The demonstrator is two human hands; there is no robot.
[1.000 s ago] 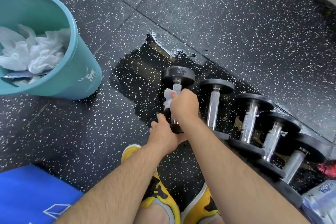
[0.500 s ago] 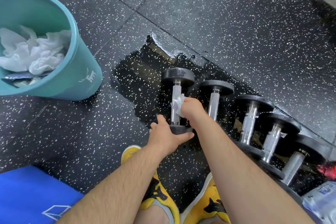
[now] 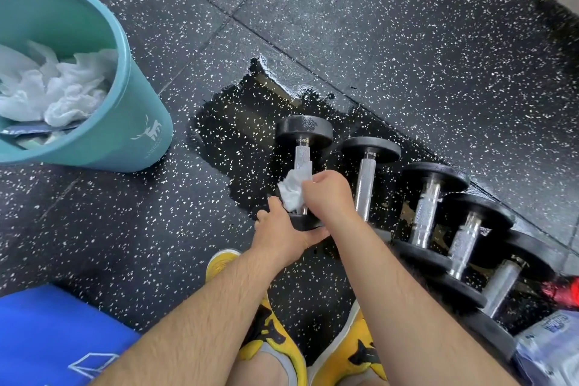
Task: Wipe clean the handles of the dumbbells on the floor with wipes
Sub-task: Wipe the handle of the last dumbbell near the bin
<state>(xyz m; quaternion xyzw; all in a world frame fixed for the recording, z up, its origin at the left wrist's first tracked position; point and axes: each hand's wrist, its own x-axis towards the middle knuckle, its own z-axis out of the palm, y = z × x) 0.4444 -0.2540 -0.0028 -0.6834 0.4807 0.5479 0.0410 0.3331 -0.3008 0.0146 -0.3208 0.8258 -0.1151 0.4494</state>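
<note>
Head view, item: leftmost dumbbell [image 3: 303,163] of the floor row, lying in a wet patch [image 3: 238,147]. My right hand [image 3: 329,194] is closed around a wipe [image 3: 294,188] on its handle; my left hand [image 3: 282,232] clasps the near weight. Risk: wet rubber, so it may slip or roll into its neighbour [image 3: 366,178].

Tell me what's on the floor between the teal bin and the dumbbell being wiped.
In the head view, only floor lies between the bin and the dumbbell: a dark wet patch beside the dumbbell.
</note>
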